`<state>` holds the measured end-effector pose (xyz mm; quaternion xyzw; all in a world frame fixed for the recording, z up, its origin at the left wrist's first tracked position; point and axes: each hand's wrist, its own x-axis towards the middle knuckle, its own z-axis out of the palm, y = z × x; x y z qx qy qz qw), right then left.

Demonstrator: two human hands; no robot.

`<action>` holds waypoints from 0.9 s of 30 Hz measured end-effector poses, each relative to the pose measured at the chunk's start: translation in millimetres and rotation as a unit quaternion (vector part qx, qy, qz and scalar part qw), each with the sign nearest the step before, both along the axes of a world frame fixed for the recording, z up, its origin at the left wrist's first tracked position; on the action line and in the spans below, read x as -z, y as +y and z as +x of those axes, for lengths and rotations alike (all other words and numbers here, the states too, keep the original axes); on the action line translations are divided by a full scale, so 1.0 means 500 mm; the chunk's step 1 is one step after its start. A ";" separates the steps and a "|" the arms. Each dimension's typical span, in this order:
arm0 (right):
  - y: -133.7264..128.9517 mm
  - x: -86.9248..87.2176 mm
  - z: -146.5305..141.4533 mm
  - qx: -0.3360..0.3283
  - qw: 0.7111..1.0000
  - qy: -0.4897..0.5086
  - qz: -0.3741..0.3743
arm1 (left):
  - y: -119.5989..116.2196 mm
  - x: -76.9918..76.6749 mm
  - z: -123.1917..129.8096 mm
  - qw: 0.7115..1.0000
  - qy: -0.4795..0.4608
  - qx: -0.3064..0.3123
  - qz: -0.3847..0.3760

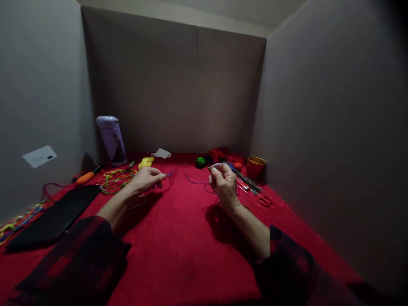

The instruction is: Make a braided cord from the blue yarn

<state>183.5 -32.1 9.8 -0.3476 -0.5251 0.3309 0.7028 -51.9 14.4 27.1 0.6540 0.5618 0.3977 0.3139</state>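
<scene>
Pinching purple yarn [170, 174] in closed left fingers [156, 171], left of frame centre; pinching bluish-purple thread [197, 182] in closed right fingers [218, 174], right of centre, above the red bench [191, 242].

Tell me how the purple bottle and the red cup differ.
The purple bottle is tall and slim; the red cup is short and squat. The bottle's lid is on, while the cup's gold-rimmed top is open. The bottle stands toward the picture's left, the cup toward its right. Both stand on the red cloth.
</scene>
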 end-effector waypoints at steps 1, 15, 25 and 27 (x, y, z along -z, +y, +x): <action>-0.003 -0.002 -0.002 -0.025 1.000 0.003 -0.003 | -0.010 -0.002 0.014 1.000 0.006 0.025 -0.004; 0.044 -0.015 0.068 -0.026 0.947 0.304 -0.103 | -0.087 -0.030 0.093 0.950 -0.195 0.215 -0.110; 0.062 0.006 0.088 -0.032 0.967 0.202 -0.151 | -0.085 -0.077 0.048 0.907 -0.369 0.200 -0.034; 0.059 0.006 0.083 -0.033 0.961 0.228 -0.153 | -0.082 -0.081 0.041 0.899 -0.391 0.196 -0.022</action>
